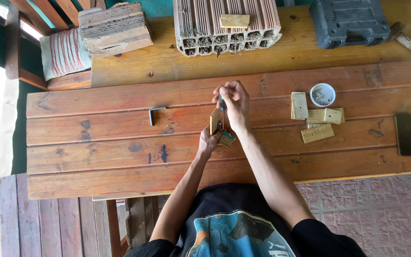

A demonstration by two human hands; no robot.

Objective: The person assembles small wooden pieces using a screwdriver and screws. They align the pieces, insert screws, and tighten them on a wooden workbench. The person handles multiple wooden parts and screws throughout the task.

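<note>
Hands meet at the middle of the plank table. Left hand is clenched on a small wooden block, held upright on edge just above the boards. Right hand, at twelve o'clock from the left, grasps a dark-handled screwdriver pointing down beside the block. At nine o'clock lies an L-shaped hex key. At three o'clock rest loose drilled wooden blocks and a white screw dish.
</note>
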